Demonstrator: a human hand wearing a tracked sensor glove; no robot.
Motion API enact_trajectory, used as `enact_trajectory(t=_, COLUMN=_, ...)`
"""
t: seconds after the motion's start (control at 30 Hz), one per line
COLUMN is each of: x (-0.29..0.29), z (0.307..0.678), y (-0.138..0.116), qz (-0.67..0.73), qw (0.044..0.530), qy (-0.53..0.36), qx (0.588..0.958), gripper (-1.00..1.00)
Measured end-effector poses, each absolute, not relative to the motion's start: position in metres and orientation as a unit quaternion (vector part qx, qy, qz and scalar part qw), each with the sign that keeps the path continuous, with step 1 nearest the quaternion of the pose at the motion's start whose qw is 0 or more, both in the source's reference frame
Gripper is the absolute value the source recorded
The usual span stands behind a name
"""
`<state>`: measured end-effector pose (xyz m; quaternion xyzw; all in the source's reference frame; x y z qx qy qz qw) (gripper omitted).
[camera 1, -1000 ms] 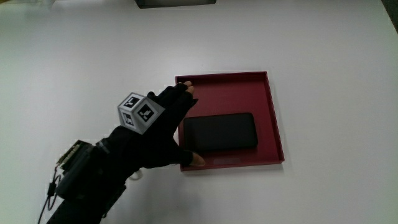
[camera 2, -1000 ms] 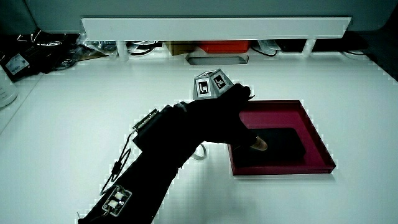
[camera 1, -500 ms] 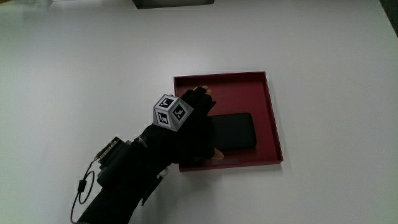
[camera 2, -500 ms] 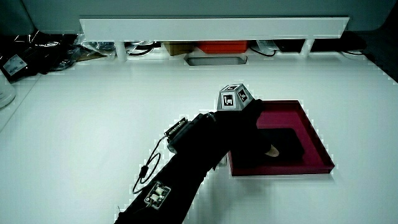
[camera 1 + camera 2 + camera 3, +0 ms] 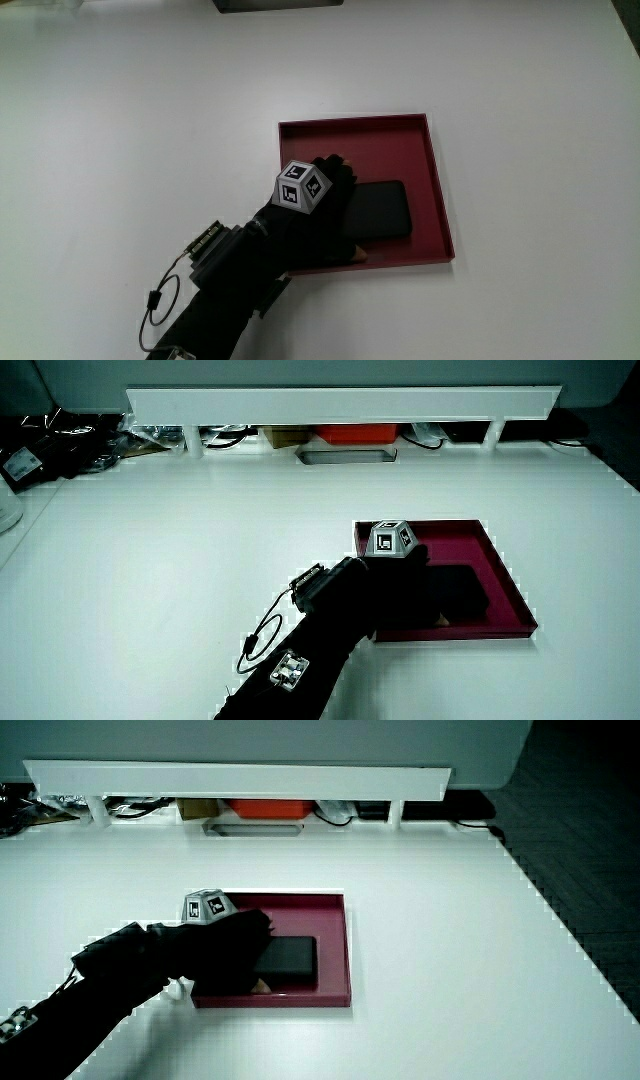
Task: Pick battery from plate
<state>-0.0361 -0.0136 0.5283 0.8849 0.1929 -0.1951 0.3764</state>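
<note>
Battery [image 5: 385, 211] lies in plate [image 5: 440, 190], hands [image 5: 322, 215] apparently covering one end.

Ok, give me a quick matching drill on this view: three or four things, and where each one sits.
Things:
1. battery
2. plate
3. patterned cube
4. hand

Places:
A. on the white table
B. on the back of the glove
C. lying flat in the red plate
D. over one end of the battery

Pairs: 1-C, 2-A, 3-B, 4-D
</note>
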Motion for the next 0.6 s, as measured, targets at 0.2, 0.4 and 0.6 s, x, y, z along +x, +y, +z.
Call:
enact_trajectory(t=0.2, x=-0.033, z=0.533, y=-0.014, qz=-0.184, qw=0.384, qy=0.191, qx=0.885, gripper=0.00)
enact_trajectory(t=0.4, x=-0.031, z=0.530, y=-0.013, qz=-0.185, qw=0.377, qy=0.193, qx=0.887, gripper=0.09)
enact_trajectory(t=0.6, x=-0.025, z=0.525, y=-0.010, qz=-0.174, qw=0.345, qy=0.206, qx=0.899, gripper=0.36)
